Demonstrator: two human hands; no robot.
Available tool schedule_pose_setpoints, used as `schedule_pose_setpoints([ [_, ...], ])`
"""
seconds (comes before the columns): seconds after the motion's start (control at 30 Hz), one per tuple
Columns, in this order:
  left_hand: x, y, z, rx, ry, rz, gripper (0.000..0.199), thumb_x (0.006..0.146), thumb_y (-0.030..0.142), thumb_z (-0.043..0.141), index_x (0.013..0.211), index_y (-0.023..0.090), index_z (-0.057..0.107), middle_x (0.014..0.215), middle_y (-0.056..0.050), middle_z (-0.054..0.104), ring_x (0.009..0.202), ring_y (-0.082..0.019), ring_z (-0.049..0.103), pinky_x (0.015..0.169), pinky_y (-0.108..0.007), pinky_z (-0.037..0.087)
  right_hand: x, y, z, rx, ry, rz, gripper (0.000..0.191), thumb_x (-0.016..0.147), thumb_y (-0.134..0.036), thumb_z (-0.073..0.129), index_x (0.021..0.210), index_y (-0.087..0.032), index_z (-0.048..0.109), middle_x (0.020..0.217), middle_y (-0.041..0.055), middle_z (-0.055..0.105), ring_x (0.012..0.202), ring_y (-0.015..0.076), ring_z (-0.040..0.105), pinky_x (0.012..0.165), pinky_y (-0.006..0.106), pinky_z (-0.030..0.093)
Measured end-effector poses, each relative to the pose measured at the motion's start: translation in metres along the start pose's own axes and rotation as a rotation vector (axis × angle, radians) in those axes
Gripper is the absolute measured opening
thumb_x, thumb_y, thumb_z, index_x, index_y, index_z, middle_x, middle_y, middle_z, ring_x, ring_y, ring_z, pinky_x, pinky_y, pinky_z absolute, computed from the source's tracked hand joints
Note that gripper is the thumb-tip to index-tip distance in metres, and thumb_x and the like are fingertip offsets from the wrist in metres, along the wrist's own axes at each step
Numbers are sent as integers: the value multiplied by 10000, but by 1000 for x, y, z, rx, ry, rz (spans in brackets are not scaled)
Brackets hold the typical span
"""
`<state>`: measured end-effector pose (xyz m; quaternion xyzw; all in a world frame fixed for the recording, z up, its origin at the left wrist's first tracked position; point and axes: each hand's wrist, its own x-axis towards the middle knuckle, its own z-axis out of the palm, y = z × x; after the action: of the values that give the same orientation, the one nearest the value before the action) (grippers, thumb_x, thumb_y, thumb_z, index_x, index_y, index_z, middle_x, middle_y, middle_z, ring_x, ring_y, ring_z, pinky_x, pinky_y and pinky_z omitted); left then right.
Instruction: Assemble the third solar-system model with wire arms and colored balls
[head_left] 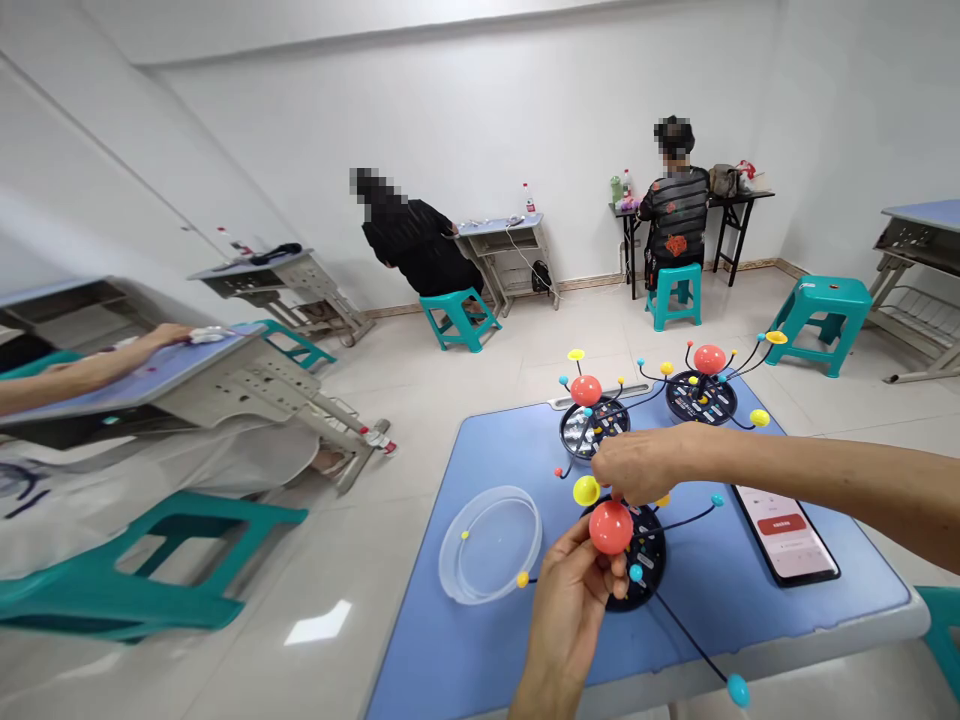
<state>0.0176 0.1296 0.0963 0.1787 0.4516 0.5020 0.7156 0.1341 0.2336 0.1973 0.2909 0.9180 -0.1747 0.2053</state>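
A solar system model (pixel 649 560), with a round black printed base and colored balls on thin black arms, is near the front of the blue desk. My left hand (pixel 570 590) closes around its middle, just below the large red ball (pixel 610 528). Above that ball, my right hand (pixel 645 467) is closed with fingertips pointing down; what they pinch is hidden. A yellow cup-shaped piece (pixel 586 490) is beside these fingertips. Blue balls (pixel 739 690) and an orange ball (pixel 523 580) stick out on arms around the base.
Behind my hands stand two similar models with red balls (pixel 586 391) (pixel 709 360). A clear round plastic lid (pixel 491 545) holding a tiny yellow ball lies left. A phone (pixel 787 535) lies right, under my right forearm. Other people sit at desks on green stools (pixel 459 318).
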Motion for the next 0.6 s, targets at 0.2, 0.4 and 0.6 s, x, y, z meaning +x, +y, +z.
schedule_pose_setpoints([
  [0.2,-3,-4,-1,22,-45,15,296,616,242,733,871,112,659,484,16,558,435,-83,467,411,-192,341,-3,-2,-10,-101,11,-55,302,715,-35,530,956,-28,711,829,156,712,662,185,579,497,257,333],
  [0.4,-5,-3,0,22,-48,47,276,638,227,723,871,131,611,504,23,559,454,-92,487,422,-196,356,3,-3,-5,-41,91,-84,329,714,-38,512,965,-67,723,829,133,717,664,174,572,524,254,330],
  [0.6,-13,-5,2,17,-51,113,411,679,292,725,1031,111,612,629,-16,629,515,-137,569,482,-262,478,10,-5,0,-21,121,-63,365,712,-30,493,989,-82,724,830,121,716,638,165,552,526,256,313],
])
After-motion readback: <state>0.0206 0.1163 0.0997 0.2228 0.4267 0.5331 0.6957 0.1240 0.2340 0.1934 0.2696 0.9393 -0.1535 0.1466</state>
